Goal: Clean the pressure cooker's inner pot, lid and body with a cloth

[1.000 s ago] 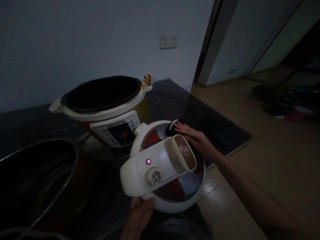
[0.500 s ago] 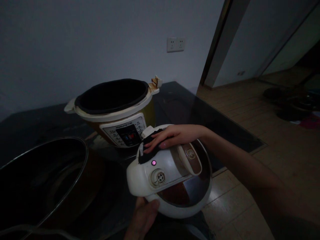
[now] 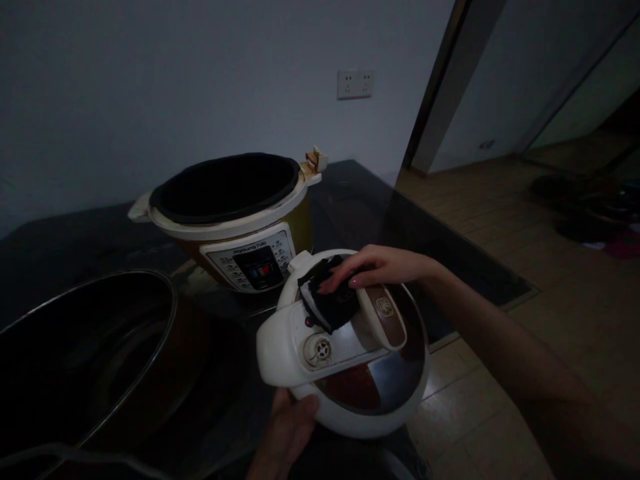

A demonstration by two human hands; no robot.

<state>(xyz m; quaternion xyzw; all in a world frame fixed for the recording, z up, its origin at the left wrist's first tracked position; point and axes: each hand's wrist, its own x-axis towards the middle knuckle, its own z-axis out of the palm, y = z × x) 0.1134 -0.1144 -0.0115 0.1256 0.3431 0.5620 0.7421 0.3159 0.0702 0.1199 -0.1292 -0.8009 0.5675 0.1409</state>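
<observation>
Left hand point(image 3: 287, 427): fingers gripping the lower-left rim of the white lid point(image 3: 345, 417), thumb on top; right hand point(image 3: 377, 263): fingers holding black cloth point(image 3: 333, 303) against the lid's top, beside the handle point(image 3: 384, 308); lid before the open cooker point(image 3: 300, 227), which stands on the dark surface point(image 3: 425, 240); large pot point(image 3: 193, 333) at left.

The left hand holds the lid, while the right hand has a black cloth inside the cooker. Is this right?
Not inside the cooker: in the head view, the right hand has the black cloth on the lid. The rest is right.
</observation>
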